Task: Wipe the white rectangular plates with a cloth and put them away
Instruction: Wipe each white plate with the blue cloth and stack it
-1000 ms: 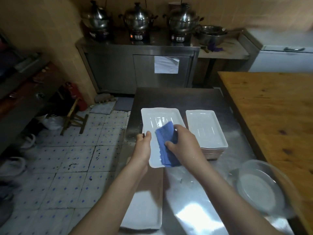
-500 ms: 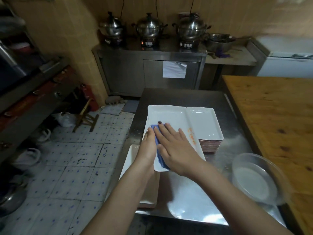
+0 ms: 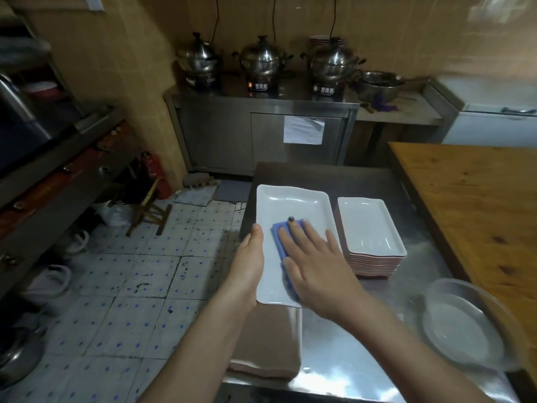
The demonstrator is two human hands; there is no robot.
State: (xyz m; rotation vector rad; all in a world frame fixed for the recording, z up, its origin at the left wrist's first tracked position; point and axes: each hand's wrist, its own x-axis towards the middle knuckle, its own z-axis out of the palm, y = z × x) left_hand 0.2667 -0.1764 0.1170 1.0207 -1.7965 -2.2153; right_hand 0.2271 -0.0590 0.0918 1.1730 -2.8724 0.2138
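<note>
A white rectangular plate (image 3: 293, 207) is held level above the left part of the steel table (image 3: 363, 344). My left hand (image 3: 250, 257) grips its left rim, thumb on top. My right hand (image 3: 316, 261) lies flat with straight fingers on a blue cloth (image 3: 279, 237), pressing it onto the plate's near half. To the right stands a stack of white rectangular plates (image 3: 369, 231). Beneath my left forearm lies another stack of plates (image 3: 267, 344), upside down with brownish undersides showing.
A clear glass dish (image 3: 462, 324) sits at the table's right front. A wooden table (image 3: 479, 205) borders the right side. Behind stand a steel cabinet (image 3: 261, 132) with three pots and a white freezer (image 3: 494, 123). Tiled floor (image 3: 116, 286) lies to the left.
The right hand went from gripping the bunched cloth to pressing it flat, then slid it along the plate. The plate has shifted left, away from the right stack.
</note>
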